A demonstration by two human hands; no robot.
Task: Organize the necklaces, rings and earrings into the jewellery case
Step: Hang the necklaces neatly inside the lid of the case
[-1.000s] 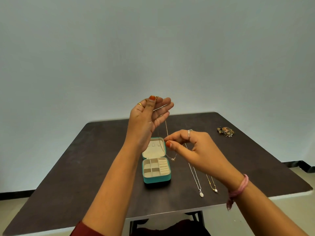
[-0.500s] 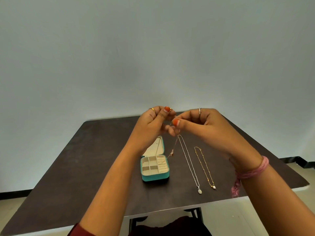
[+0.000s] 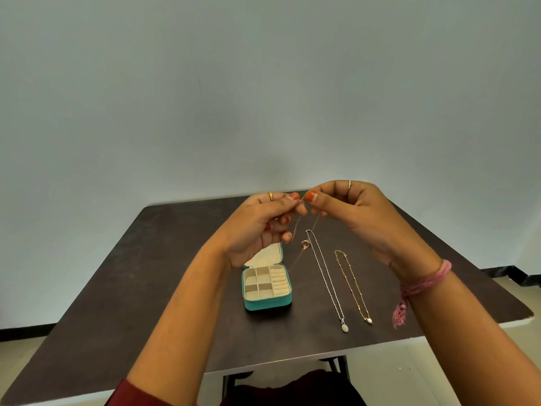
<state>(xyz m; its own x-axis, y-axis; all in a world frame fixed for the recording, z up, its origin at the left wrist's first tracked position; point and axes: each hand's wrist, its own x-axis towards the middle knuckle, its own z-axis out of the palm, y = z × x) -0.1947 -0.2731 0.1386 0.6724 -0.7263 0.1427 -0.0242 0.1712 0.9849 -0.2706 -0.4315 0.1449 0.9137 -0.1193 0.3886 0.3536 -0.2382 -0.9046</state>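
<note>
On a dark bench (image 3: 164, 276), nearest the viewer, an open teal jewellery case (image 3: 266, 288) sits at centre. At its 3 o'clock lie a silver necklace (image 3: 327, 281) and a gold necklace (image 3: 354, 287), well apart. Above, raised, the left hand (image 3: 257, 227) and right hand (image 3: 351, 215) meet, fingers pinching a thin chain (image 3: 299, 224), perhaps at its clasp; its pendant (image 3: 305, 244) hangs beside the lid.

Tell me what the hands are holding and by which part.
Both the left hand and right hand pinch a thin necklace by its chain's top ends; its pendant hangs below.
</note>
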